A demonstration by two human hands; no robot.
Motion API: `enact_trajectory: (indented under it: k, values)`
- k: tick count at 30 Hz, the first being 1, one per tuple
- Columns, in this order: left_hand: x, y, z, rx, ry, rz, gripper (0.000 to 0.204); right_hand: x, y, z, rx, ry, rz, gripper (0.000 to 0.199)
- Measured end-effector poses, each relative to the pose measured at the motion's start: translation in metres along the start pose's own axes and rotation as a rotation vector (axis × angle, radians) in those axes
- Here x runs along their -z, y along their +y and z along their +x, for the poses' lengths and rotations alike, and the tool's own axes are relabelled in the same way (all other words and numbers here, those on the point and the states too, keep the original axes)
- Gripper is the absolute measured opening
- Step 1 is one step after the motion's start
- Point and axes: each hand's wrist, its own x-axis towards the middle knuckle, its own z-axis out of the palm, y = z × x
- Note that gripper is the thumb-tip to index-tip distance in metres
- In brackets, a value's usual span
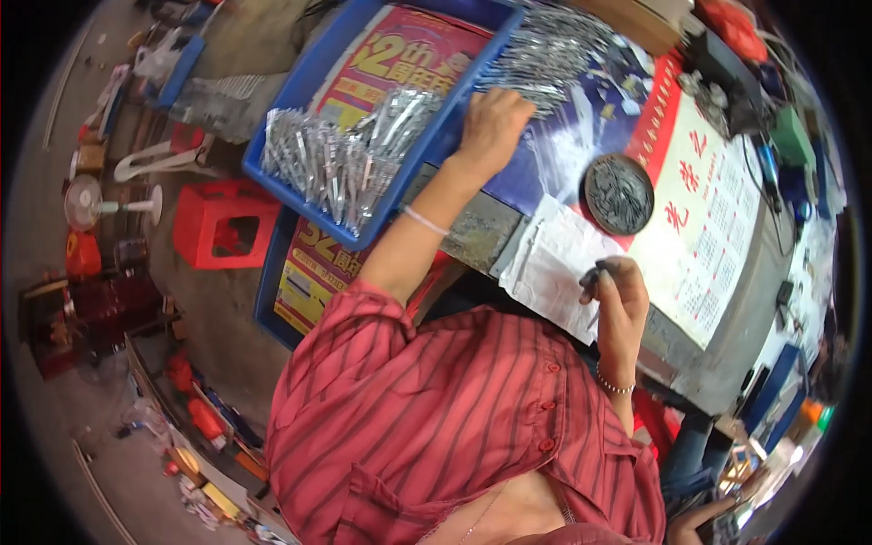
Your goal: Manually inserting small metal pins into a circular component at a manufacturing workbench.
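By the far edge of the counter [474, 227], the left hand [496, 129] is at the silver strips [556, 53]
At the near edge, the right hand [625, 302] pinches dark bits [592, 273] over white paper [547, 263]; I can't see if the left one grips a strip. Taking one strip at a time should stop tangles. The round dish [621, 229] holds lots more bits [618, 193], and the blue tray [300, 207] by the left edge has more strips [345, 168] in its near end

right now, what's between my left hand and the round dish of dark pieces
In the head view, a dark blue printed sheet spreads between your left hand, beside the silver strips, and the round dish.
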Motion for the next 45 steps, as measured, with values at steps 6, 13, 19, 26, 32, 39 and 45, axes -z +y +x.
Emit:
enact_trajectory:
  k: [6, 13, 19, 26, 32, 39, 45]
  values:
    - [0.047, 0.022, -0.003, 0.041, 0.082, -0.065, 0.016, 0.012, -0.002, 0.01, 0.032, 0.013, -0.109, 0.007]
    - [0.18, -0.012, -0.026, 0.36, -0.055, -0.102, 0.015, 0.039, -0.009, 0.06, 0.257, 0.052, -0.687, 0.013]
    - [0.162, -0.068, -0.028, 0.422, -0.354, -0.017, 0.024, 0.041, -0.011, 0.093, 0.462, 0.092, -1.16, 0.015]
    - [0.136, -0.075, -0.024, 0.469, -0.521, 0.117, 0.02, 0.046, -0.002, 0.117, 0.488, 0.07, -1.472, 0.019]
    - [0.134, -0.079, -0.024, 0.416, -0.474, 0.062, 0.018, 0.049, -0.001, 0.132, 0.47, 0.006, -1.504, 0.011]
    - [0.135, -0.084, -0.028, 0.469, -0.367, -0.061, 0.013, 0.052, 0.001, 0.134, 0.536, 0.039, -1.414, 0.014]
    - [0.148, -0.065, -0.028, 0.518, -0.149, -0.254, 0.026, 0.059, 0.004, 0.132, 0.572, 0.058, -1.339, 0.016]
